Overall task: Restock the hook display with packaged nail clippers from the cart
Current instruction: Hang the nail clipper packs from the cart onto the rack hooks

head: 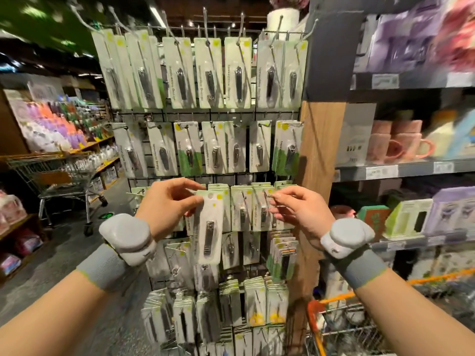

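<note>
Pinching the top corner of a packaged nail clipper (208,227) between thumb and curled fingers, the left hand (168,204) is holding the card upright in front of the third row of the hook display (205,114), with the card hanging down below the grip and overlapping the packs behind it. Left of that grip, well apart across the aisle, a wire shopping trolley (64,176) is standing beside low shelves of colourful goods. Just right of the held card, a row of similar clipper packs (241,209) is hanging on the rack. Further right, the right hand (298,209) is nipping the tip of a metal hook (267,195) between thumb and forefinger, the other fingers lying loosely curled below. Both wrists are wearing grey bands with pale devices. Below the right hand, at the lower right corner, the orange-rimmed cart (334,301) is showing its wire basket. Right of the wooden post (318,150), pink mugs (401,142) are sitting on a shelf.
</note>
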A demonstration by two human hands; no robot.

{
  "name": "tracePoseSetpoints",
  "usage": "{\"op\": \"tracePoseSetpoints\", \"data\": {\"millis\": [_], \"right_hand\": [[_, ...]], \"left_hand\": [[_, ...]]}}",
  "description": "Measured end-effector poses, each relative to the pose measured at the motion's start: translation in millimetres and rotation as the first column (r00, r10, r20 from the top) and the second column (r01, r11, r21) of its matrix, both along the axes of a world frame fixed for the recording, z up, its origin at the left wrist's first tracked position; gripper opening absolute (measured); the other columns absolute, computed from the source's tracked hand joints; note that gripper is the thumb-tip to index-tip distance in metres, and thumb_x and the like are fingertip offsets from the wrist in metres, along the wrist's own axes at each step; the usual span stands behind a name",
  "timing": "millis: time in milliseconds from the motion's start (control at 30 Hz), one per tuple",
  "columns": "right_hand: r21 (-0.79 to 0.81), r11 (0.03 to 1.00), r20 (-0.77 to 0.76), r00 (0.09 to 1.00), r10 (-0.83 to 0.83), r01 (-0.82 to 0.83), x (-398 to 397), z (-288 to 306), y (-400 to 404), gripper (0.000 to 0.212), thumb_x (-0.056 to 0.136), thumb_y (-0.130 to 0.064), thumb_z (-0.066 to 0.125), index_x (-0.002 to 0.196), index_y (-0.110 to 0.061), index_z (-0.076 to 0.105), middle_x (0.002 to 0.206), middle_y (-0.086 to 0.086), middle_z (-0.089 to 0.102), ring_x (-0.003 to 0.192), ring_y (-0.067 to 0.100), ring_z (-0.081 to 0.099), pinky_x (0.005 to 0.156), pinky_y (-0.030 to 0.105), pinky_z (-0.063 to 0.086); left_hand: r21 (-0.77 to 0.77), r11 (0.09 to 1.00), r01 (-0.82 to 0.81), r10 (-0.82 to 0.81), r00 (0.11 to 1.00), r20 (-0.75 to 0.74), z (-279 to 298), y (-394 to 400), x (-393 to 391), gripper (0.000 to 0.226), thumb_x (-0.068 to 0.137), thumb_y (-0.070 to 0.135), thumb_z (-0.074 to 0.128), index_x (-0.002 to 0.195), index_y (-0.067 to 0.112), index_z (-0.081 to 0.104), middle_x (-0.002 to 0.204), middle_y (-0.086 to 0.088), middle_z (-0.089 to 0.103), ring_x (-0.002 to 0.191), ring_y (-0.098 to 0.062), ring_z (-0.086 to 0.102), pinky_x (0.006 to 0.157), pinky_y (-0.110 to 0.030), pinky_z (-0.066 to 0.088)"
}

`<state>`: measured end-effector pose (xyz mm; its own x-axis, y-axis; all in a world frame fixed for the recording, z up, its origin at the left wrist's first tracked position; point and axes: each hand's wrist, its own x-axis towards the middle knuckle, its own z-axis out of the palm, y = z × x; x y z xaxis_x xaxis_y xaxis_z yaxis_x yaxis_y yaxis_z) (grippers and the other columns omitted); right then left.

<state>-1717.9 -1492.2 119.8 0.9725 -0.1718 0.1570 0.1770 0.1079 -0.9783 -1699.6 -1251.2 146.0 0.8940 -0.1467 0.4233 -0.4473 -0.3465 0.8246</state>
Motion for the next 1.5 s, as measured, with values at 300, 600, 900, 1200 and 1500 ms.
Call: {"op": "tracePoseSetpoints", "data": {"millis": [300,600,900,1200,1500], "right_hand": [[-0.235,0.97,0.053,0.997,-0.048,0.059,8,-10,-1,0.008,0.088,-0.004,0.062,0.081,-0.007,0.064,0.078,0.01,0.064,0.071,0.021,0.06,0.067,0.028,0.054],[-0.668,0.744,0.128,0.987,0.098,0.013,35,1,59,0.025,0.079,-0.016,0.074,0.103,-0.013,0.067,0.094,0.0,0.068,0.089,0.014,0.063,0.087,0.028,0.051],[-0.872,0.448,0.235,0.972,0.029,0.198,61,4,65,0.012,0.084,-0.025,0.069,0.092,-0.015,0.07,0.093,0.003,0.066,0.09,0.02,0.056,0.084,0.034,0.046],[-0.936,0.302,0.179,0.984,-0.022,0.178,86,3,71,0.01,0.085,-0.029,0.068,0.089,-0.02,0.068,0.097,0.006,0.068,0.101,0.028,0.056,0.09,0.036,0.044],[-0.942,0.273,0.198,0.98,-0.022,0.196,91,2,71,0.018,0.088,-0.027,0.063,0.103,-0.017,0.064,0.105,0.006,0.063,0.106,0.027,0.053,0.091,0.038,0.044]], "left_hand": [[-0.022,0.995,-0.093,0.093,0.996,-0.002,-6,2,8,0.013,0.081,0.001,0.068,0.079,0.014,0.069,0.06,0.003,0.068,0.049,-0.002,0.058,0.049,-0.012,0.047],[0.191,0.979,-0.066,0.063,0.998,0.02,-10,-3,31,0.023,0.079,0.002,0.071,0.069,0.021,0.064,0.07,-0.003,0.068,0.065,-0.019,0.064,0.066,-0.027,0.056],[0.513,0.854,-0.086,-0.01,0.983,0.182,-2,-10,56,0.003,0.081,0.015,0.073,0.084,0.016,0.072,0.078,0.001,0.072,0.068,-0.007,0.063,0.077,-0.022,0.052],[0.699,0.686,-0.202,0.055,0.972,0.228,-2,-17,80,0.005,0.084,0.026,0.068,0.087,0.027,0.071,0.09,0.001,0.071,0.09,-0.024,0.063,0.076,-0.03,0.049],[0.713,0.678,-0.18,0.028,0.975,0.22,-4,-16,93,0.009,0.084,0.019,0.067,0.091,0.024,0.071,0.091,0.001,0.07,0.09,-0.022,0.063,0.08,-0.03,0.05]]}}
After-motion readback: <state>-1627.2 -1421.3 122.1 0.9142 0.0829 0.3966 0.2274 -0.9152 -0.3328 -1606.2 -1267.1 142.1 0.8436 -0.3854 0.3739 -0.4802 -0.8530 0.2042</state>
